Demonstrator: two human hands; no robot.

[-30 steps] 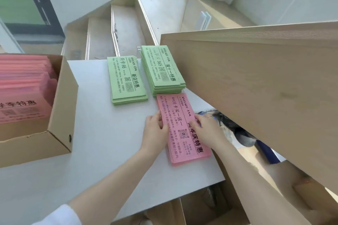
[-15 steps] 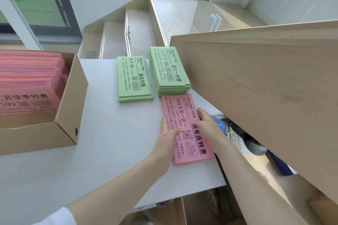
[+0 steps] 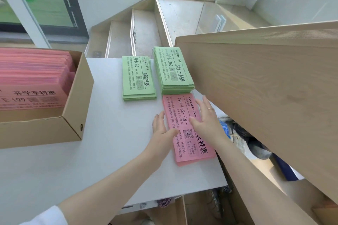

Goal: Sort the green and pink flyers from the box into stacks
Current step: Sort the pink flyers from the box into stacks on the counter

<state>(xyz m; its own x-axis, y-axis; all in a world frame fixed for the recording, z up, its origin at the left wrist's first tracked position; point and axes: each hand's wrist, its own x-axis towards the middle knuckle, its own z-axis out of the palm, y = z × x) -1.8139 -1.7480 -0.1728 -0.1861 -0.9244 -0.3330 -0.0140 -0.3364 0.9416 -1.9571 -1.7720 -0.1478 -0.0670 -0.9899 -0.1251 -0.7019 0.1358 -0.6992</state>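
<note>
Squaring the pink flyer stack (image 3: 190, 144): left hand (image 3: 161, 129) flat against its near-left edge, right hand (image 3: 204, 117) flat on top, fingers straight, gripping nothing. Next, probably: reach to cardboard box (image 3: 76, 106), left of the fingertips, for more pink flyers.

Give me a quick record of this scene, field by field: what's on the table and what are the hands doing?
Table: white table
Box: cardboard box at left, pink flyers inside
Green stacks: two, side by side; left green stack, taller right green stack
Pink stack: pink stack, in front of the right green stack
Left hand: left hand, fingers straight, against the pink stack's left edge
Right hand: right hand, flat on top of the pink stack
Right side: wooden panel
</note>
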